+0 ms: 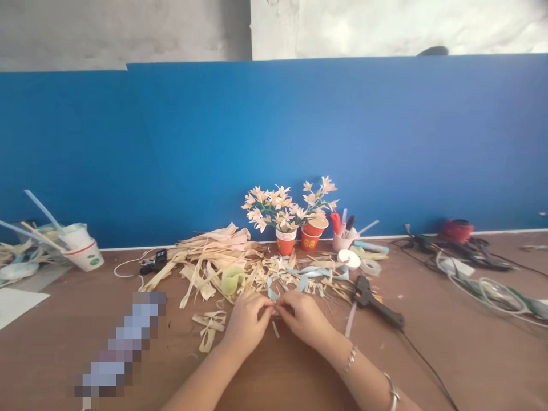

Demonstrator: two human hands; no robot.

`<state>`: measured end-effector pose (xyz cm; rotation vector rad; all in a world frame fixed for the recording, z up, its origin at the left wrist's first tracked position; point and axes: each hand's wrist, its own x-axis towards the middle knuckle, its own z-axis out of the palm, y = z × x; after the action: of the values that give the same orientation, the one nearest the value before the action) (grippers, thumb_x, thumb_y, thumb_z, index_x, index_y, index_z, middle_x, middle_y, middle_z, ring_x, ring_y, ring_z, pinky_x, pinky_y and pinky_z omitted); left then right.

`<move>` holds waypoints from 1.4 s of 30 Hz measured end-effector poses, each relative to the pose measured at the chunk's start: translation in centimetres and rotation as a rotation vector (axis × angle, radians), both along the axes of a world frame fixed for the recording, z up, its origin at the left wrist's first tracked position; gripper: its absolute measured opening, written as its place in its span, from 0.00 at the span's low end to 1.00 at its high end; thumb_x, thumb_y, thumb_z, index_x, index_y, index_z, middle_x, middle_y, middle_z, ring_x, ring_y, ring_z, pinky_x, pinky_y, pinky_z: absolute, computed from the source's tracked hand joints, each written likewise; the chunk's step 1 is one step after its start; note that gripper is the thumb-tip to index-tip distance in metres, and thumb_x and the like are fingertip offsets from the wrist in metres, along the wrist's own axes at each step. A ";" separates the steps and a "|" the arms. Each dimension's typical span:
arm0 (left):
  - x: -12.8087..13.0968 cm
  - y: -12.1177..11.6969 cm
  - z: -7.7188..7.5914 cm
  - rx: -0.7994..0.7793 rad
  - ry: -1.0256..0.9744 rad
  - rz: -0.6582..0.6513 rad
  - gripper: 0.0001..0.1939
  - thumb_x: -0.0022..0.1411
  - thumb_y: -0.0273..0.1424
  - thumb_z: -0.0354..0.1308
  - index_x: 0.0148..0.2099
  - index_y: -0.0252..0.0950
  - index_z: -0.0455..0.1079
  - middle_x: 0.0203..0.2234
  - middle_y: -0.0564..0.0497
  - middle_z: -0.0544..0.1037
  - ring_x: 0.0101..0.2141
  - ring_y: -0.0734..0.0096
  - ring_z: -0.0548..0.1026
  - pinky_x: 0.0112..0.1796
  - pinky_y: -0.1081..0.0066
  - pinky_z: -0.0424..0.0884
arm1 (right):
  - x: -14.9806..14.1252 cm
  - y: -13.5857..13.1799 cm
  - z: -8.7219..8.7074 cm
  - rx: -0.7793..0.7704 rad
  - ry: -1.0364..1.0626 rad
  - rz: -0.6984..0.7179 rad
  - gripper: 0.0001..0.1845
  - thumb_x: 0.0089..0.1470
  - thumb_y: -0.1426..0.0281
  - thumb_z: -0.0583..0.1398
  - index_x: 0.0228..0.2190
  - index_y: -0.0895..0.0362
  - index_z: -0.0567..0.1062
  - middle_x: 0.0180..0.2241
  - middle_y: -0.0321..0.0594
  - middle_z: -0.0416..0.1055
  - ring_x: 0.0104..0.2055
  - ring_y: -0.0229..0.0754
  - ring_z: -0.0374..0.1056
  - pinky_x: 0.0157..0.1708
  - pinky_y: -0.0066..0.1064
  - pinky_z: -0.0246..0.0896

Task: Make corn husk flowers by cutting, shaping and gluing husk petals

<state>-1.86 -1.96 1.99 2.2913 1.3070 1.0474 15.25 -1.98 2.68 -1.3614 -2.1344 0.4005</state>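
Note:
My left hand [248,317] and my right hand [303,317] meet fingertip to fingertip above the brown table. Both are pinched closed, and whatever sits between the fingers is too small to make out. A small pale strip [275,329] shows just below the fingertips. Right behind my hands lies a heap of dried husk strips [214,257], with a light blue ribbon [308,276] curling over it and a green roll of strip [232,280] at its left. A few cut husk pieces [208,330] lie left of my left hand.
A black glue gun [377,302] with a cord lies to the right. Red paper cups [286,243] hold husk flowers [274,205] at the back, beside a tool cup [342,241] and a tape roll [370,266]. Cables [492,291] lie far right; a white cup [85,256] stands left.

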 end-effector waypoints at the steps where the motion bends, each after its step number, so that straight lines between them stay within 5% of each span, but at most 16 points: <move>1: 0.0 0.1 -0.1 -0.018 -0.020 0.026 0.08 0.58 0.27 0.52 0.31 0.39 0.72 0.27 0.49 0.76 0.34 0.62 0.72 0.37 0.64 0.66 | 0.3 0.2 0.1 0.008 -0.005 -0.023 0.09 0.53 0.74 0.54 0.25 0.57 0.73 0.27 0.39 0.72 0.30 0.39 0.67 0.30 0.26 0.55; 9: -0.4 1.2 -0.8 -0.234 -0.330 0.149 0.07 0.56 0.33 0.53 0.29 0.37 0.69 0.24 0.51 0.73 0.28 0.66 0.70 0.33 0.68 0.65 | 3.3 1.1 1.2 -0.147 -0.186 -0.251 0.07 0.48 0.74 0.55 0.22 0.57 0.72 0.24 0.41 0.74 0.27 0.41 0.68 0.26 0.27 0.51; 14: -0.2 1.1 -0.3 -0.462 -0.644 0.184 0.10 0.51 0.37 0.58 0.28 0.35 0.69 0.20 0.55 0.70 0.23 0.73 0.66 0.27 0.74 0.62 | 2.5 -0.1 1.3 -0.282 -0.344 -0.324 0.11 0.39 0.74 0.60 0.30 0.56 0.74 0.30 0.45 0.75 0.32 0.47 0.70 0.26 0.28 0.51; 21: -0.2 0.8 0.9 -0.601 -0.907 0.174 0.11 0.47 0.36 0.61 0.28 0.34 0.69 0.22 0.55 0.72 0.25 0.76 0.66 0.28 0.76 0.60 | 1.3 -0.7 2.2 -0.293 -0.459 -0.380 0.12 0.41 0.80 0.55 0.29 0.58 0.73 0.32 0.51 0.75 0.34 0.52 0.71 0.28 0.32 0.54; 32: -0.3 1.2 0.6 -0.633 -0.992 0.177 0.10 0.48 0.35 0.59 0.29 0.36 0.62 0.23 0.54 0.75 0.21 0.77 0.65 0.23 0.77 0.56 | 2.1 0.7 1.0 -0.278 0.021 -0.335 0.18 0.42 0.75 0.59 0.39 0.54 0.76 0.23 0.35 0.70 0.24 0.38 0.64 0.23 0.25 0.50; 38: -0.4 1.3 0.2 -0.626 -0.989 0.145 0.12 0.47 0.37 0.61 0.30 0.35 0.65 0.20 0.58 0.68 0.20 0.79 0.63 0.23 0.77 0.55 | 2.5 0.8 -0.1 -0.312 0.071 -0.327 0.08 0.40 0.70 0.62 0.28 0.53 0.77 0.22 0.34 0.70 0.23 0.38 0.63 0.21 0.25 0.49; 42: -0.3 1.4 0.3 -0.638 -1.029 0.144 0.12 0.45 0.37 0.62 0.29 0.35 0.66 0.18 0.59 0.66 0.19 0.80 0.61 0.23 0.77 0.55 | 1.8 0.7 0.0 -0.476 0.376 -0.161 0.08 0.40 0.66 0.64 0.25 0.55 0.73 0.16 0.30 0.65 0.18 0.34 0.60 0.18 0.24 0.48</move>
<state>-2.13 -0.59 2.26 0.9484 1.0934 1.3177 17.07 -1.28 2.68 -1.5480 -1.6660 1.0585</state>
